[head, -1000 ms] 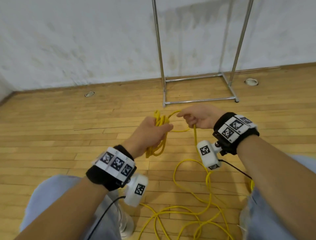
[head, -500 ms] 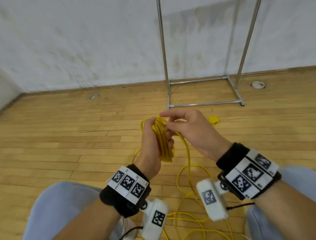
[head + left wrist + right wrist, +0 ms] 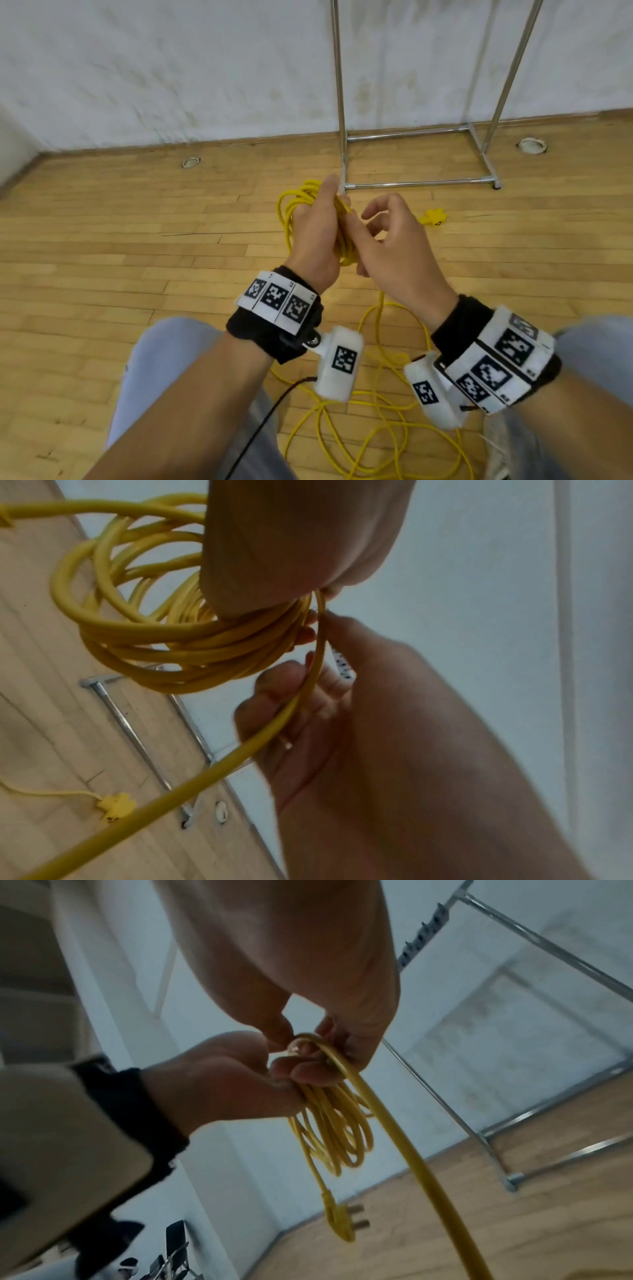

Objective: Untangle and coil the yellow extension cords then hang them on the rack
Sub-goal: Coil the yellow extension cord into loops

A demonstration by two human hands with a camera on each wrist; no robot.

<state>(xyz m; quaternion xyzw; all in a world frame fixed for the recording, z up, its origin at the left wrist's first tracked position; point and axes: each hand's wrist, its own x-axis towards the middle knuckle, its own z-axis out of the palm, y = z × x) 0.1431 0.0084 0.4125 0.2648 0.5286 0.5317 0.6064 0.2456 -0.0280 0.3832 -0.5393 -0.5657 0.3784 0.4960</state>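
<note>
My left hand (image 3: 330, 219) grips a bundle of yellow cord loops (image 3: 291, 219), held upright in front of me. The coil (image 3: 192, 642) hangs below its fingers, and a two-pronged plug (image 3: 342, 1221) dangles from it. My right hand (image 3: 371, 228) is right beside the left, fingers curled round the free strand (image 3: 274, 731) where it meets the coil. That strand drops to a loose yellow tangle (image 3: 376, 428) on the floor between my knees. The metal rack (image 3: 339, 102) stands just beyond my hands, against the wall.
A yellow socket end (image 3: 434, 218) lies on the wooden floor near the rack's base bar (image 3: 421, 183). Two round floor plates (image 3: 191, 162) (image 3: 531, 146) sit by the white wall. My knees in grey trousers (image 3: 164, 370) flank the tangle.
My right hand, out to the right with a stretch of cord a second ago, has come in against the left hand and laid the strand onto the coil. Both hands sit closer to me.
</note>
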